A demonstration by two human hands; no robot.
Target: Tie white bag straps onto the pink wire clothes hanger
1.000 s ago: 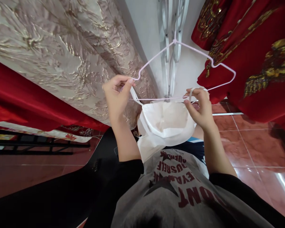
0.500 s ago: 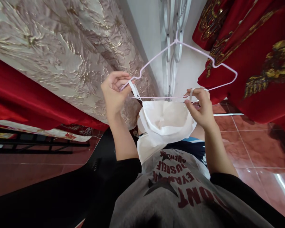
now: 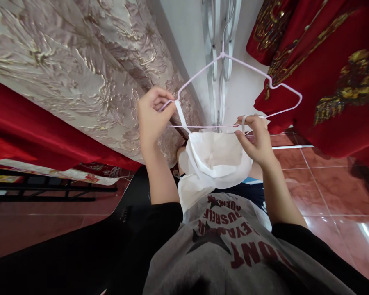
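A thin pale-pink clothes hanger [image 3: 249,67] is held up in front of me, its hook end towards a white metal rack. My left hand [image 3: 155,116] is closed in a pinch at the hanger's left end, where one white strap [image 3: 182,116] passes over the wire near the notch. From that strap hangs a white garment [image 3: 213,147] with thin straps, its opening facing up above my lap. My right hand [image 3: 256,137] is closed by the hanger's bottom bar, with the other strap looped over its fingers. Some of the right fingertips' contact is hidden.
The white metal rack [image 3: 214,24] stands against the wall. Pink-gold brocade cloth [image 3: 89,61] hangs at left, and red embroidered cloth [image 3: 332,61] at right. A black bench-like surface [image 3: 80,241] is beside me at left. Red tiles [image 3: 322,184] cover the floor.
The left strap has slid inward along the hanger, up to the notch, with my left hand moving slightly right. The hanger has shifted a little left; my right hand keeps its hold.
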